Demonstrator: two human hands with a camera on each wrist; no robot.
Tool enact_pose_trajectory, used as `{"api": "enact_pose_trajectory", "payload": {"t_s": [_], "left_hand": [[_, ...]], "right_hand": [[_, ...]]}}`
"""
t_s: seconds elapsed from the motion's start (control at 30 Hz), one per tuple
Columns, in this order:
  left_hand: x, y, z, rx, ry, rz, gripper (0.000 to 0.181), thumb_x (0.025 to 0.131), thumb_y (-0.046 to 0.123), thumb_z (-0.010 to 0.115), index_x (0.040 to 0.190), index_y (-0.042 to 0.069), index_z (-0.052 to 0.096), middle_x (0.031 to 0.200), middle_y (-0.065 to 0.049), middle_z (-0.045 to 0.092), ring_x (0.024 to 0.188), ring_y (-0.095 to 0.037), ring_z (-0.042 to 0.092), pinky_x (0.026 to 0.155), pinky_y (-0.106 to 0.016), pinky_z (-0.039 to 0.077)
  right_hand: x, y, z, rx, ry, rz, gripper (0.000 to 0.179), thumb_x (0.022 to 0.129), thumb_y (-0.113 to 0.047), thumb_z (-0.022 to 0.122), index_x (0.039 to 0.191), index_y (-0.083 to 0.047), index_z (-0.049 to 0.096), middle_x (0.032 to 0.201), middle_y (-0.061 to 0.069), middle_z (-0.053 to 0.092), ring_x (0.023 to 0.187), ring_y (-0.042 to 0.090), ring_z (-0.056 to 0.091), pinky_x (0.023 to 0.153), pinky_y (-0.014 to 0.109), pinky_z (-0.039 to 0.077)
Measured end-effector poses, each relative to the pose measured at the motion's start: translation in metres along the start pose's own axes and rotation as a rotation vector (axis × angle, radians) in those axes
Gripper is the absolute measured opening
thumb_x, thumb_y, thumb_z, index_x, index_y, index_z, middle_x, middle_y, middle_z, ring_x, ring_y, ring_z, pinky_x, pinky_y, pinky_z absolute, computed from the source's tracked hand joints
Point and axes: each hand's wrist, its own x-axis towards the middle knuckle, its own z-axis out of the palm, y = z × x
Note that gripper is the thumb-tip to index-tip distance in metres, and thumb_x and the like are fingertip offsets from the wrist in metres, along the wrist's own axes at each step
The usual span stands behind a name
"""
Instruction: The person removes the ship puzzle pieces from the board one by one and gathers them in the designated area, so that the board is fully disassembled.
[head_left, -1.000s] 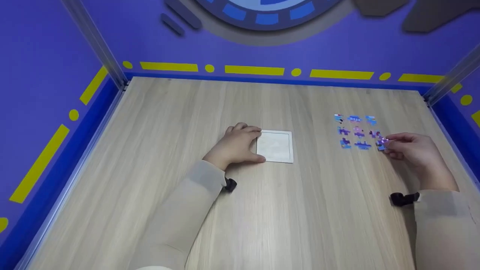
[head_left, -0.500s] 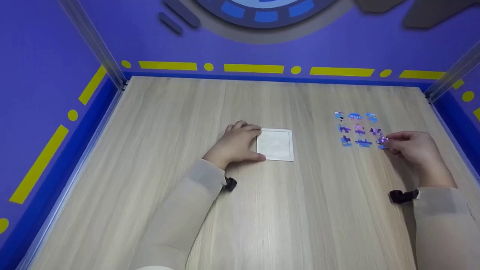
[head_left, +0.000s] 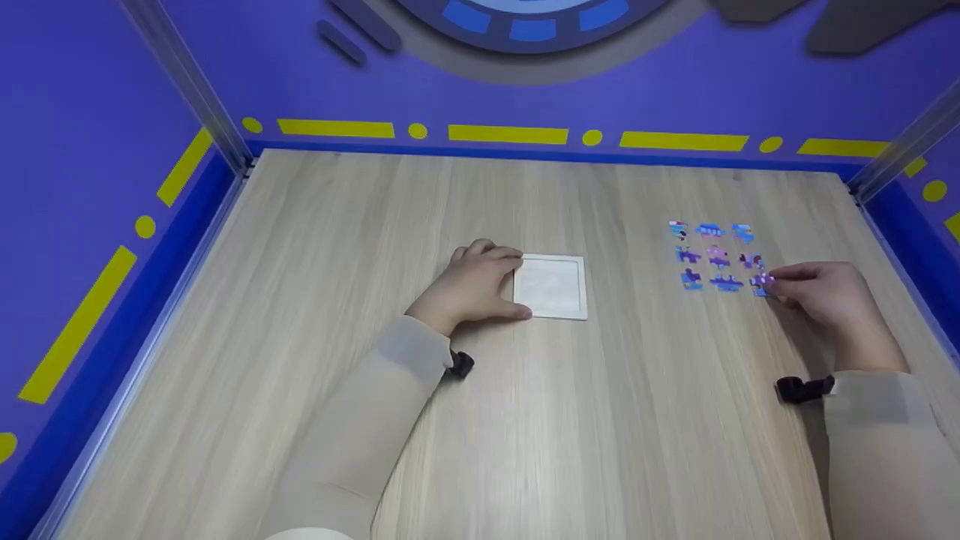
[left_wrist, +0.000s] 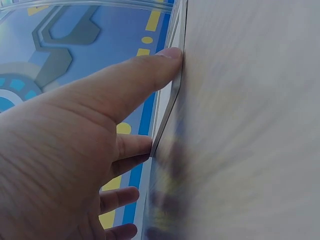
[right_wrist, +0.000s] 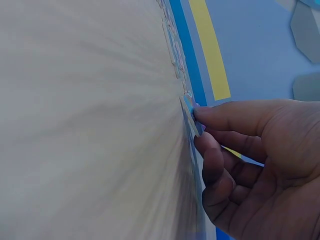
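In the head view, my left hand (head_left: 472,281) is at the left side of a square white puzzle tray (head_left: 551,286), holding it between thumb and index finger at its two left corners. The left wrist view shows the thumb (left_wrist: 150,70) on the tray's edge (left_wrist: 165,107). Over to the right, my right hand (head_left: 832,304) pinches a purple-and-blue jigsaw piece (head_left: 760,285) by its right side. In the right wrist view this piece (right_wrist: 189,112) stands tilted between thumb and fingertips, close to the table. Several other jigsaw pieces (head_left: 709,256) lie in spaced rows beside it.
The wooden table (head_left: 637,420) is bordered by blue walls (head_left: 525,105) with yellow dashes at the back and sides. Metal posts (head_left: 202,90) stand at the back corners. A black wrist camera (head_left: 802,390) sits by the right cuff.
The right hand has shifted the pinched jigsaw piece slightly left, into line with the nearest row of pieces. The left hand and the tray keep their place.
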Motion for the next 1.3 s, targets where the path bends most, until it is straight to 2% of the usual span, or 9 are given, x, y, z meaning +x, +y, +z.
{"api": "enact_pose_trajectory", "payload": {"t_s": [0.53,0.77,1.0,1.17,1.3], "left_hand": [[0.0,0.0015,0.0004,0.003,-0.004,0.0,0.093,0.092,0.063,0.087,0.167,0.016,0.058,0.176,0.002,0.052,0.165,-0.03,0.039,0.136,-0.055,0.03],[0.0011,0.0013,0.0003,0.01,-0.006,0.004,0.095,0.092,0.065,0.087,0.167,0.015,0.057,0.176,0.001,0.052,0.165,-0.031,0.039,0.135,-0.055,0.03],[0.0017,0.0007,-0.0007,0.004,-0.011,0.001,0.096,0.092,0.065,0.087,0.167,0.015,0.057,0.177,0.001,0.051,0.165,-0.031,0.039,0.135,-0.055,0.029],[0.0014,0.0002,-0.0009,0.014,-0.007,0.004,0.096,0.092,0.066,0.087,0.167,0.015,0.058,0.177,0.002,0.052,0.165,-0.03,0.039,0.135,-0.055,0.03],[0.0009,-0.0001,-0.0014,0.024,-0.007,0.013,0.096,0.092,0.067,0.086,0.167,0.015,0.058,0.177,0.001,0.051,0.166,-0.03,0.039,0.136,-0.055,0.03]], "right_hand": [[-0.0002,0.0008,0.0011,-0.037,0.001,0.001,0.052,0.112,-0.036,0.071,0.144,0.005,0.071,0.097,-0.009,0.069,0.09,0.015,0.062,0.072,0.025,0.056],[0.0004,0.0013,0.0006,-0.037,-0.005,0.013,0.052,0.111,-0.039,0.071,0.144,0.002,0.071,0.107,-0.005,0.069,0.097,0.02,0.062,0.074,0.025,0.057],[-0.0005,-0.0006,-0.0005,-0.025,-0.011,-0.011,0.054,0.113,-0.038,0.068,0.148,0.004,0.068,0.098,-0.014,0.068,0.09,0.008,0.062,0.074,0.023,0.056],[0.0001,-0.0019,-0.0003,-0.037,-0.004,-0.038,0.056,0.114,-0.042,0.066,0.148,0.003,0.068,0.102,-0.006,0.07,0.091,0.014,0.063,0.073,0.025,0.056],[0.0002,-0.0028,0.0001,-0.033,-0.011,-0.03,0.06,0.114,-0.046,0.064,0.15,0.002,0.066,0.104,-0.003,0.071,0.095,0.018,0.063,0.074,0.025,0.055]]}}
